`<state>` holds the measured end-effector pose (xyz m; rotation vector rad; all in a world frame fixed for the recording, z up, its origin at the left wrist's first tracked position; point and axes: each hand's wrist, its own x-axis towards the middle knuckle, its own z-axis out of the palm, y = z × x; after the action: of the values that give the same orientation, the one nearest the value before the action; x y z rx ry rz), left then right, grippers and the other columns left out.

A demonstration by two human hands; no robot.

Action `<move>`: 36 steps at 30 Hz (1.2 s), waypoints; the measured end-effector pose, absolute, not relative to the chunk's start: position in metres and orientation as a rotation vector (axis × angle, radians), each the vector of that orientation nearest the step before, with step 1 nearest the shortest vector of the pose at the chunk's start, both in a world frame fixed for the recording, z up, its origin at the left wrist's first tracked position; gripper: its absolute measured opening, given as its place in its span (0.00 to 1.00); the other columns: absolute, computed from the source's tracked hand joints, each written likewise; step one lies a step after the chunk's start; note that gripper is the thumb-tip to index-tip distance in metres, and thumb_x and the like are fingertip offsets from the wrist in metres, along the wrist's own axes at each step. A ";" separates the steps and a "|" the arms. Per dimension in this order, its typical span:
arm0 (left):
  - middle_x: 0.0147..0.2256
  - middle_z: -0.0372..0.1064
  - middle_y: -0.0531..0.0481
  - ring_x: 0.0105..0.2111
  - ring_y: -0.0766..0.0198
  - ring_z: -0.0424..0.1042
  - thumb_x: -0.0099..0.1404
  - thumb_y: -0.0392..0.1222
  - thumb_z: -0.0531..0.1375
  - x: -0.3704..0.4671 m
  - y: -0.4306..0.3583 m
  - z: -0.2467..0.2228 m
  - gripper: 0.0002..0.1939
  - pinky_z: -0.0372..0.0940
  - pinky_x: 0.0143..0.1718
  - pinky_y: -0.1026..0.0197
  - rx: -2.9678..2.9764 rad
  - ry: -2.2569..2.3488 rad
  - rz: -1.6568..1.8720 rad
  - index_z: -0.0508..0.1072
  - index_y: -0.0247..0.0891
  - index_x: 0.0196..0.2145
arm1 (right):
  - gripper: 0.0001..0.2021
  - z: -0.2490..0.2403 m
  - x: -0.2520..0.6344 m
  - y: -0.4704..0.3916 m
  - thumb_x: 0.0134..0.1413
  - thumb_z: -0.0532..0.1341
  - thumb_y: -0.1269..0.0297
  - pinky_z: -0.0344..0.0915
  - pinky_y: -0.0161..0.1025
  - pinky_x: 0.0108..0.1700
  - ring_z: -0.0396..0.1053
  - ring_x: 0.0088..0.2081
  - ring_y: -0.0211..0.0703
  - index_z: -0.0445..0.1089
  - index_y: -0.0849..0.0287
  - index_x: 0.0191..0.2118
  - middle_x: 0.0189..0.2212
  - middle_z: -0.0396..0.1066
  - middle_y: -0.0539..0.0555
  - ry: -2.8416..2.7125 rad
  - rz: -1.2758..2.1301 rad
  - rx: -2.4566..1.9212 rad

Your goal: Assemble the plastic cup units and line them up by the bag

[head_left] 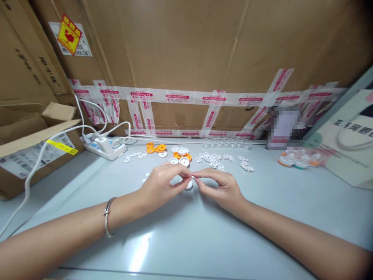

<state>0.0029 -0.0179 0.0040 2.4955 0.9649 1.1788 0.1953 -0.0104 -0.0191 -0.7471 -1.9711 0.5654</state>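
Observation:
Over the middle of the table my left hand (167,182) and my right hand (221,186) meet fingertip to fingertip. Both pinch a small white piece (192,177), mostly covered by the fingers, so its kind is unclear. Just below the fingertips a white round part (189,185) shows, partly hidden by my left hand. Behind the hands lie white round cups (183,161) with orange rings (186,156) among them. Small white openwork pieces (214,159) are scattered to the right of these. A silvery bangle (107,217) circles my left wrist.
A power strip (107,149) with plugs and white cables stands at left, beside an open cardboard box (37,155). Orange discs (155,148) and small white discs (140,154) lie near it. Clear cups (227,143) line the back. Assembled round items (300,160) sit at right.

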 end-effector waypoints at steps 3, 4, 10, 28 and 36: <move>0.29 0.73 0.54 0.30 0.68 0.70 0.61 0.36 0.57 0.004 -0.017 0.002 0.03 0.63 0.36 0.65 2.477 0.998 1.122 0.70 0.38 0.31 | 0.07 -0.020 0.195 -0.011 0.51 0.59 0.71 0.68 0.36 0.38 0.73 0.34 0.39 0.73 0.56 0.37 0.32 0.76 0.51 -1.978 0.530 -0.732; 0.29 0.73 0.54 0.30 0.68 0.70 0.61 0.36 0.57 0.003 -0.017 0.001 0.03 0.63 0.37 0.65 2.472 1.003 1.091 0.70 0.38 0.31 | 0.07 -0.021 0.196 -0.011 0.52 0.59 0.70 0.68 0.36 0.37 0.73 0.33 0.39 0.73 0.56 0.36 0.31 0.76 0.51 -1.984 0.510 -0.740; 0.34 0.72 0.53 0.35 0.66 0.70 0.62 0.40 0.56 -0.004 -0.006 0.000 0.05 0.63 0.38 0.65 2.464 1.086 0.821 0.72 0.39 0.35 | 0.06 -0.026 0.198 -0.003 0.53 0.57 0.71 0.65 0.36 0.35 0.70 0.31 0.38 0.70 0.58 0.34 0.29 0.74 0.52 -2.152 0.320 -0.733; 0.36 0.70 0.49 0.39 0.60 0.67 0.60 0.47 0.58 -0.007 0.005 -0.008 0.12 0.59 0.41 0.61 2.558 1.143 0.519 0.74 0.41 0.39 | 0.07 -0.031 0.201 0.004 0.57 0.54 0.70 0.58 0.38 0.36 0.65 0.33 0.40 0.69 0.59 0.36 0.29 0.71 0.53 -2.483 -0.121 -0.689; 0.36 0.70 0.49 0.39 0.60 0.67 0.61 0.47 0.58 -0.007 0.004 -0.008 0.12 0.59 0.41 0.60 2.547 1.148 0.513 0.74 0.40 0.39 | 0.07 -0.028 0.200 0.002 0.54 0.55 0.72 0.60 0.39 0.36 0.66 0.33 0.40 0.70 0.58 0.36 0.29 0.70 0.54 -2.520 -0.070 -0.712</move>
<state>-0.0072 0.0044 -0.0079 2.5471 1.1480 0.5129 0.1996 0.0017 -0.0284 -0.7125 -2.5199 -0.0702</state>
